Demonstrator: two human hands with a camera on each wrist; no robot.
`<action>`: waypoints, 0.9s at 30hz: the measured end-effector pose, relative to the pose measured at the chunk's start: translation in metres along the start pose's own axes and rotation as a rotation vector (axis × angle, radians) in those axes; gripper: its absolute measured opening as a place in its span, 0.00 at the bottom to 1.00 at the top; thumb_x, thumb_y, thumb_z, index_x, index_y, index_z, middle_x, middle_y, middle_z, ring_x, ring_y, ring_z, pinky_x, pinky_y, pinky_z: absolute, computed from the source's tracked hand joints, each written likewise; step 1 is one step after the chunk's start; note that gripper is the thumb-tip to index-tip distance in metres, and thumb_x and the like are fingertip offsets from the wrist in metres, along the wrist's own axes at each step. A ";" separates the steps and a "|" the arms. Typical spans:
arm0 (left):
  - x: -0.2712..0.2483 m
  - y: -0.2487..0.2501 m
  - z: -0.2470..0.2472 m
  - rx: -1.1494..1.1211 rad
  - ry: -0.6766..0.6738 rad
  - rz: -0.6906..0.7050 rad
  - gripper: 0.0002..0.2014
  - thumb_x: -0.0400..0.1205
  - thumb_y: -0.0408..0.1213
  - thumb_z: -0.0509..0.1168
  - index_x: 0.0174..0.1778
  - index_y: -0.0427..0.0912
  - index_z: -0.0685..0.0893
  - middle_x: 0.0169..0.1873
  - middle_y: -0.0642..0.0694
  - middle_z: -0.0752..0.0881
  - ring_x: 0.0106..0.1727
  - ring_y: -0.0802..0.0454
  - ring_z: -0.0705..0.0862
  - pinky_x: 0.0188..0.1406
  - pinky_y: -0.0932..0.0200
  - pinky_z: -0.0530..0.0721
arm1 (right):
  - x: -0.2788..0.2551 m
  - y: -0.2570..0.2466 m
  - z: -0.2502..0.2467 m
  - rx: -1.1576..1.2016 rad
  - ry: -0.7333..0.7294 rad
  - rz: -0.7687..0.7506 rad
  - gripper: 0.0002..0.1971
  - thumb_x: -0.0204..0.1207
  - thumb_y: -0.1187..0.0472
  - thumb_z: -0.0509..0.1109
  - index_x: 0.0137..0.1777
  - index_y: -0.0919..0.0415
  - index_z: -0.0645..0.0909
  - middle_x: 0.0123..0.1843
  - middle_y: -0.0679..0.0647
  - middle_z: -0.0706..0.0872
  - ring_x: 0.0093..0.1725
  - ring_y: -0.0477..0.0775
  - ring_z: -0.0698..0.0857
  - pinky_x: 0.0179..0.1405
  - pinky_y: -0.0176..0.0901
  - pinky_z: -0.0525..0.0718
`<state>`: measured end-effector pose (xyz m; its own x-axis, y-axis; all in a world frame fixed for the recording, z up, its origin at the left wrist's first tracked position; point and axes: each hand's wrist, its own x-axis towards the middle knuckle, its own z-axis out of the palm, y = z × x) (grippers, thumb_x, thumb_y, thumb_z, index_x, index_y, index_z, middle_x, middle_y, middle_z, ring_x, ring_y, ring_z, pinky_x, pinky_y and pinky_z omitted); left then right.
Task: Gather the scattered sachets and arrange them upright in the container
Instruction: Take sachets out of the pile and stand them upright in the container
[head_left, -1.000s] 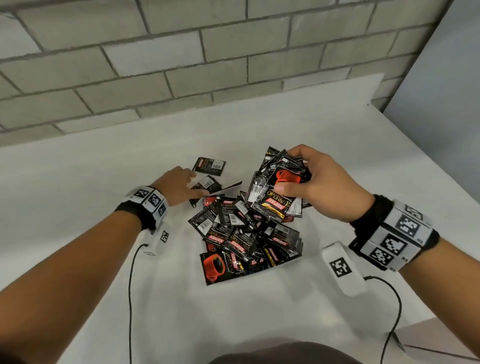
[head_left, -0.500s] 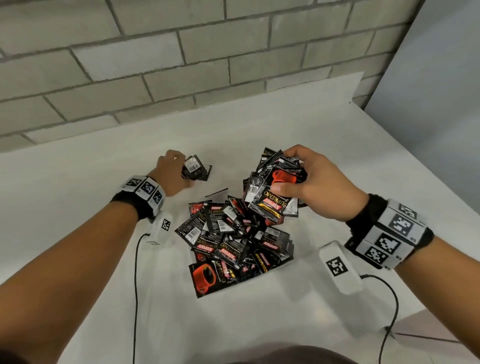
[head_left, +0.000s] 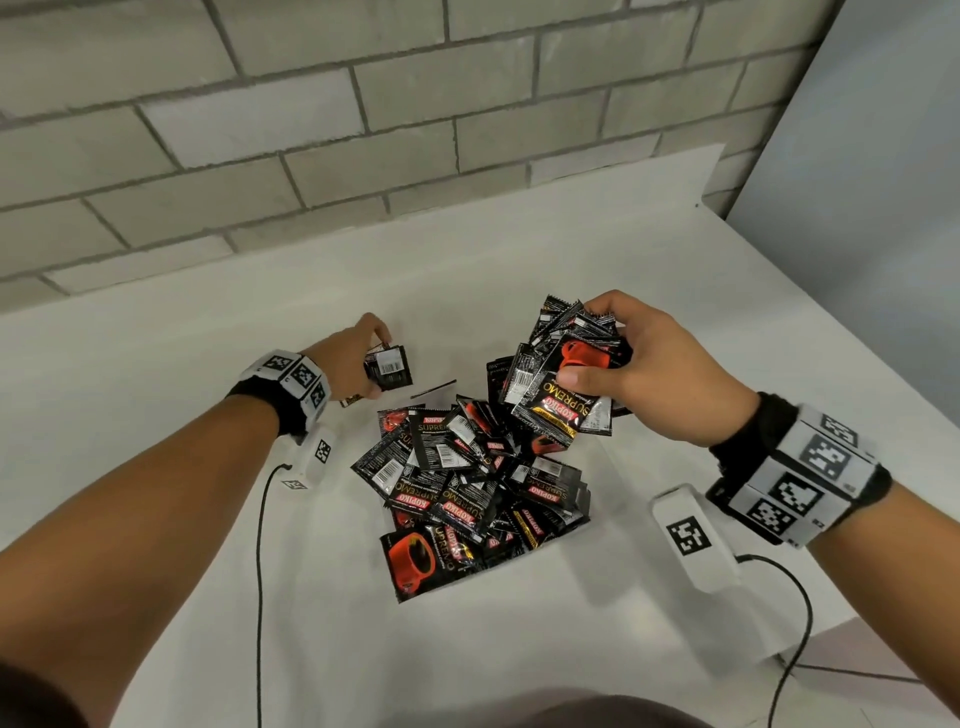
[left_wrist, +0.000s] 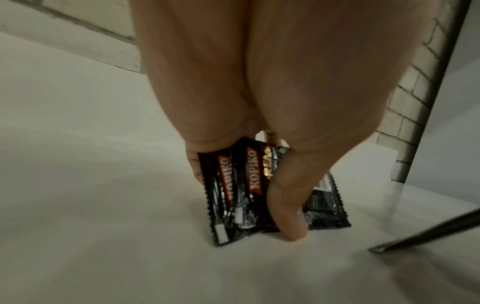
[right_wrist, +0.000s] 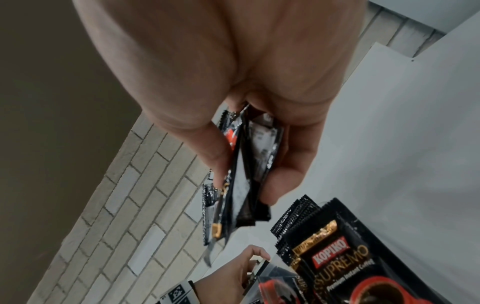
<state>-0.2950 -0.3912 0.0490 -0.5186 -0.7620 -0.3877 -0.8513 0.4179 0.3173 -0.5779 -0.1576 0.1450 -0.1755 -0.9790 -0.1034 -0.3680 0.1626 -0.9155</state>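
The right hand (head_left: 644, 374) clamps a fanned bundle of sachets (head_left: 558, 384) between thumb and fingers, above the far end of the pile (head_left: 467, 478). In the right wrist view the packets stand edge-on and stacked face to face (right_wrist: 244, 176). This grip appears intended to keep them aligned, so that the bundle can go into the container upright as one block.

The left hand (head_left: 353, 358) pinches a smaller set of sachets (head_left: 389, 366) at the far left of the pile. In the left wrist view the thumb (left_wrist: 285, 205) presses across at least two overlapping packets (left_wrist: 233, 197), with their lower edges close to or touching the worktop (head_left: 208, 338). The likely purpose is to square the edges before joining them to the main bundle.

Most sachets remain loose in the pile at the centre of the worktop, overlapping at mixed angles, some face up and some barcode side up. A container cannot be identified with certainty; a pale edge (head_left: 540, 551) shows under the near side of the pile, so the heap may be lying in or over it.

Obstructions: the disordered pile covers the place where upright packets would stand. Two cables (head_left: 260, 519) from the wrist units trail across the worktop on both sides. A block wall (head_left: 363, 130) borders the far edge.
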 end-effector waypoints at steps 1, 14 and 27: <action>-0.003 -0.002 -0.002 -0.046 -0.016 0.016 0.37 0.72 0.28 0.81 0.72 0.50 0.69 0.50 0.43 0.87 0.46 0.43 0.87 0.46 0.50 0.84 | 0.000 0.001 0.000 0.004 -0.001 -0.001 0.23 0.71 0.64 0.83 0.62 0.55 0.78 0.50 0.56 0.92 0.46 0.59 0.92 0.50 0.52 0.90; -0.013 0.027 -0.013 -0.002 -0.428 0.442 0.57 0.74 0.11 0.63 0.79 0.83 0.63 0.82 0.73 0.67 0.79 0.47 0.78 0.65 0.39 0.86 | -0.002 -0.001 -0.008 0.037 0.015 0.010 0.23 0.71 0.66 0.83 0.61 0.56 0.78 0.51 0.57 0.92 0.48 0.61 0.92 0.55 0.61 0.90; 0.003 0.019 -0.014 0.244 -0.133 0.370 0.18 0.77 0.31 0.77 0.62 0.47 0.87 0.68 0.56 0.69 0.54 0.49 0.84 0.53 0.56 0.81 | -0.004 0.004 -0.009 0.028 0.027 0.025 0.24 0.70 0.66 0.83 0.63 0.57 0.77 0.52 0.58 0.92 0.49 0.62 0.92 0.56 0.59 0.90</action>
<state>-0.3114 -0.3922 0.0660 -0.7835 -0.4757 -0.3997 -0.5922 0.7665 0.2486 -0.5874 -0.1523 0.1455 -0.2089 -0.9710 -0.1163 -0.3380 0.1833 -0.9231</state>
